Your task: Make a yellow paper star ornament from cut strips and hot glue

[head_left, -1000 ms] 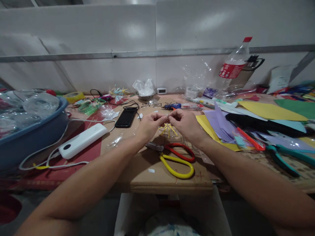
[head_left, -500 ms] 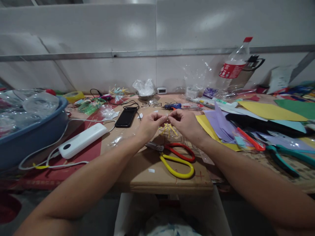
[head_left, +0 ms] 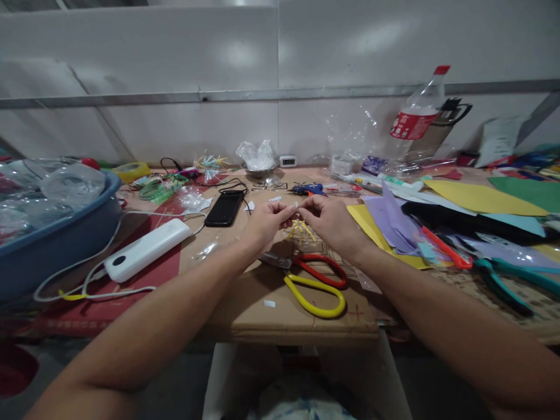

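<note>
My left hand (head_left: 268, 224) and my right hand (head_left: 331, 221) meet over the cardboard, thumbs and fingers pinched together. Between the fingertips is a tiny whitish piece (head_left: 296, 205), too small to name. Just below, a yellow star-like bundle of thin strips (head_left: 301, 231) shows partly behind the fingers; whether it hangs from them or lies on the cardboard (head_left: 245, 318) I cannot tell. Nearer to me lie scissors (head_left: 317, 291) with one red and one yellow handle, blades pointing left. A small white scrap (head_left: 269, 304) lies beside them.
A black phone (head_left: 225, 208) and a white power bank (head_left: 146, 251) with cables lie left, beside a blue basin (head_left: 87, 233) of plastic. A blue glue gun (head_left: 314, 189) is behind my hands. At right are coloured sheets (head_left: 385, 216), teal-handled pliers (head_left: 503, 286) and a bottle (head_left: 413, 119).
My fingertips have shifted slightly around the whitish piece, which shows a little more. The yellow strips have changed angle slightly. Everything else stays where it was.
</note>
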`<move>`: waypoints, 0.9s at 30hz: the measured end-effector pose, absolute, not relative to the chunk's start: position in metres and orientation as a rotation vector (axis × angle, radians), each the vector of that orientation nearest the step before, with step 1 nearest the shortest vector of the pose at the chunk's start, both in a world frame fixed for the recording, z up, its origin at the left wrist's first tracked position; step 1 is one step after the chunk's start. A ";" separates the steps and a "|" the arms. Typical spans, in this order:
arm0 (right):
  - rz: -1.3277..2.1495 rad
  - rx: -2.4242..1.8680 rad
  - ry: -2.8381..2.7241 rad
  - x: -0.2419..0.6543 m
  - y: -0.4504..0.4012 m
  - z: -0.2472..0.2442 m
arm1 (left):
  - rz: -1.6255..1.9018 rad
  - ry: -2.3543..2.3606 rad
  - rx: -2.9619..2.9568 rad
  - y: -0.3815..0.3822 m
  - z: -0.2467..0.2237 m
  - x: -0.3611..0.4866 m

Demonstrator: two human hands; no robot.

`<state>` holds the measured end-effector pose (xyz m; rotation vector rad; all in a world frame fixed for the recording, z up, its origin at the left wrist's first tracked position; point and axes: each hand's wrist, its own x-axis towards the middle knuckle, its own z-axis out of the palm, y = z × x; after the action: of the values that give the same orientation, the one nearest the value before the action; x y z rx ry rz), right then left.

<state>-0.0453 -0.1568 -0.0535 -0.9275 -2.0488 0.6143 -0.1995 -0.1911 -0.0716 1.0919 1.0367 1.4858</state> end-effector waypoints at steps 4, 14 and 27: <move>0.608 -0.931 -2.040 -0.046 -0.156 -0.056 | 1.485 1.064 1.103 -0.192 -0.071 -0.198; 0.489 -0.904 -2.063 -0.044 -0.158 -0.054 | 1.482 0.990 0.993 -0.192 -0.070 -0.200; -0.241 -0.759 -2.247 -0.044 -0.160 -0.060 | 1.465 0.929 0.882 -0.196 -0.068 -0.196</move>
<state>-0.0443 -0.1601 -0.0601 -0.7591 -2.2474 -0.2405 -0.1962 -0.1955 -0.0678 0.8819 0.9295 1.4653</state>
